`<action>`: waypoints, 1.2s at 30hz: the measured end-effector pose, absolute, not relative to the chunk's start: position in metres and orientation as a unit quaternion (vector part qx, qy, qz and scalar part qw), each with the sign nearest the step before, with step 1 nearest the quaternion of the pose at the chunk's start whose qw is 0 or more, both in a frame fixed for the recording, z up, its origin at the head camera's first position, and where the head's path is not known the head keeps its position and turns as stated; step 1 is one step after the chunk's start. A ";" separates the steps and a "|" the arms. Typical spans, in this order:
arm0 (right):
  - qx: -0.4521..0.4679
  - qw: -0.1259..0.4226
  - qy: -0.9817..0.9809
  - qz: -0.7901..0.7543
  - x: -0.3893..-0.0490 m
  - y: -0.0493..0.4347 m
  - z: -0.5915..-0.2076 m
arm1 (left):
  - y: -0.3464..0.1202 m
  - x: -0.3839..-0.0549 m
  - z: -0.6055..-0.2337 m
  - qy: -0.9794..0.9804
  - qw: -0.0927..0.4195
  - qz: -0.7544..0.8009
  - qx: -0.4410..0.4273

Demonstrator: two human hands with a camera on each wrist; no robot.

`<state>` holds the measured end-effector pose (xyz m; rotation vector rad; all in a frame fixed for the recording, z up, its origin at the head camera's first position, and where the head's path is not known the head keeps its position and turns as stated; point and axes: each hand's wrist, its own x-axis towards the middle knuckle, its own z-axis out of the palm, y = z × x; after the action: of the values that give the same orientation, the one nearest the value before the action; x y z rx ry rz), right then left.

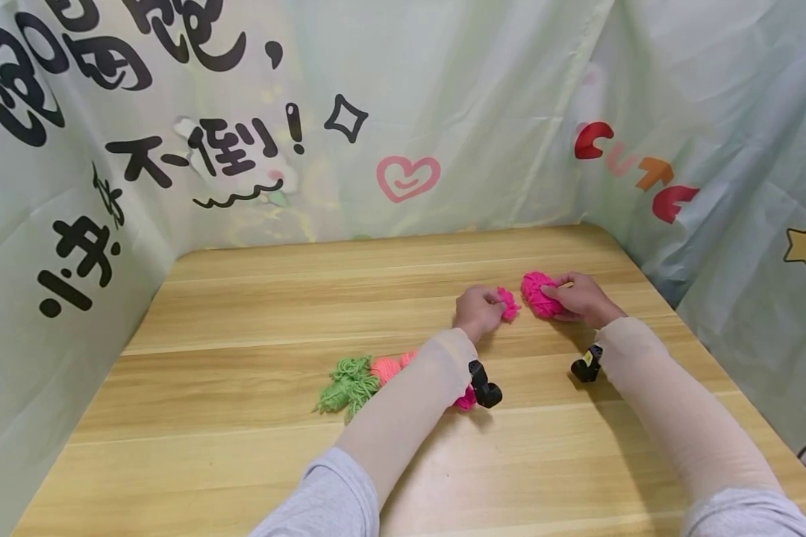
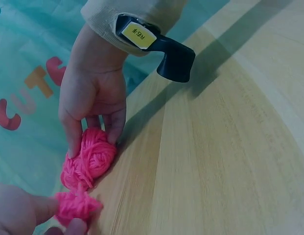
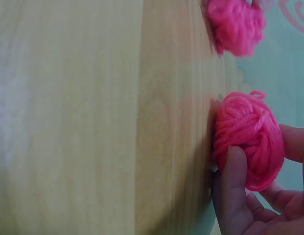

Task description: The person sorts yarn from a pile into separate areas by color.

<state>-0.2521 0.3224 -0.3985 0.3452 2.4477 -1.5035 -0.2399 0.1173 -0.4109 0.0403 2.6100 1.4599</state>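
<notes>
In the head view my right hand (image 1: 580, 298) grips a bright pink ball of yarn (image 1: 539, 294) at the right of the table. The right wrist view shows its fingers curled round this yarn ball (image 3: 252, 142). To its left, my left hand (image 1: 480, 309) pinches a smaller pink bunch of yarn (image 1: 508, 304). Seen from the left wrist, the small bunch (image 2: 76, 205) lies close to the larger ball (image 2: 90, 159); whether a strand joins them I cannot tell.
Green yarn (image 1: 349, 384) and coral yarn (image 1: 386, 368) lie on the wooden table (image 1: 242, 313), partly behind my left forearm. Another pink piece (image 1: 466, 400) shows beside that forearm. A printed curtain (image 1: 483, 134) stands round the back and sides.
</notes>
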 end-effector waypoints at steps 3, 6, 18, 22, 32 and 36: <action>0.120 0.125 0.840 -0.514 -0.252 0.322 -0.398 | 0.118 -0.240 -0.411 0.876 0.106 0.467 0.057; 0.120 0.127 0.840 -0.514 -0.252 0.321 -0.397 | 0.118 -0.240 -0.413 0.867 0.140 0.470 0.085; 0.116 0.140 0.835 -0.519 -0.253 0.320 -0.391 | 0.116 -0.242 -0.411 0.824 0.202 0.518 0.105; 0.099 0.141 0.835 -0.523 -0.253 0.321 -0.389 | 0.115 -0.242 -0.411 0.814 0.212 0.529 0.117; 0.085 0.154 0.841 -0.511 -0.253 0.321 -0.384 | 0.117 -0.240 -0.411 0.772 0.219 0.588 0.098; 0.078 0.160 0.836 -0.519 -0.253 0.322 -0.381 | 0.116 -0.240 -0.409 0.753 0.229 0.610 0.090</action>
<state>-0.2527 0.3217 -0.3813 0.2230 2.3891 -1.4835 -0.2404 0.1159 -0.4094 0.2477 2.0740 1.6798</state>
